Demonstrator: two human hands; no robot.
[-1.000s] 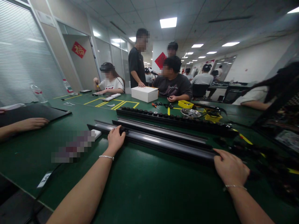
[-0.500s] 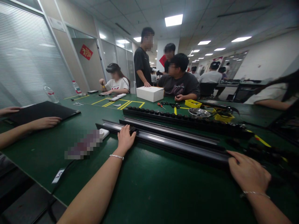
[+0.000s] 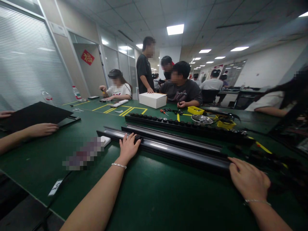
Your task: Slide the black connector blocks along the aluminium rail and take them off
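Note:
A long black channel-shaped rail [image 3: 178,153] with a shiny inner face lies slantwise on the green table. Near its left part, my left hand [image 3: 128,147] rests over the rail, fingers bent and thumb against a small black block [image 3: 138,138]; the fingers partly cover the block. At the near right end, my right hand [image 3: 250,176] is closed round the rail, thumb side towards me and fingertips mostly hidden. Just behind lies a second similar rail [image 3: 168,136]. Further back is a black rail lined with several small black blocks [image 3: 168,122].
A steel dish [image 3: 202,119], yellow trays [image 3: 195,110] and orange-handled pliers [image 3: 164,111] lie beyond the rails. A white box [image 3: 152,100] stands at the back. On the left, another person's hands touch a black panel [image 3: 36,117]; a pixelated phone-like object [image 3: 84,154] lies nearer.
The camera view has turned slightly, so the scene sits a little lower and further left. Both hands stay at the same places on the rail.

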